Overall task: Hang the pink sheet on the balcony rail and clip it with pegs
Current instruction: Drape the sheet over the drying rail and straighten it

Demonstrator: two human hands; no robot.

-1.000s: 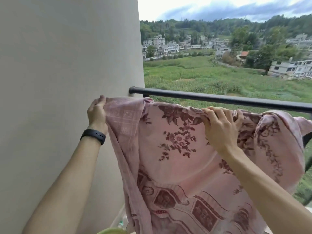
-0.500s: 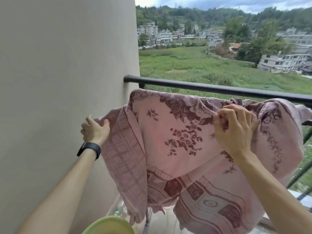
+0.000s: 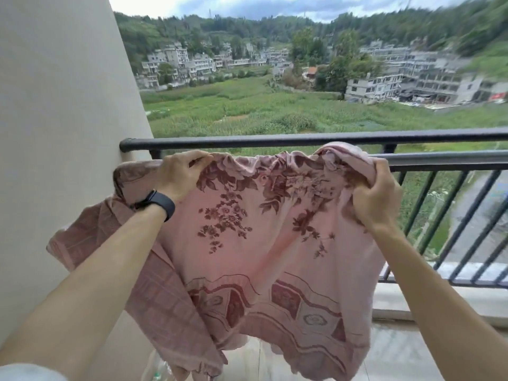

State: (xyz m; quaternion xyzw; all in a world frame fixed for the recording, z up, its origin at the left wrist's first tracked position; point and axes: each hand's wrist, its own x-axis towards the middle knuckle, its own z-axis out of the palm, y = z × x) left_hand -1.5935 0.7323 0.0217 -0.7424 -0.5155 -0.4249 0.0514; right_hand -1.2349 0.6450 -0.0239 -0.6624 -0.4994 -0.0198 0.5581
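Two hands (image 3: pixel 181 174) (image 3: pixel 376 196) bunch soft, floral pink sheet (image 3: pixel 247 257).

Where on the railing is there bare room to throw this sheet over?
The top rail is bare from the wall to the frame's right edge. The lower bar is bare to the right of the right hand. It is crowded between the left hand and the right, where the bunched sheet hides that bar.

Hem of sheet (image 3: pixel 247 257) cut off below, right hillside (image 3: pixel 475 31) blurred
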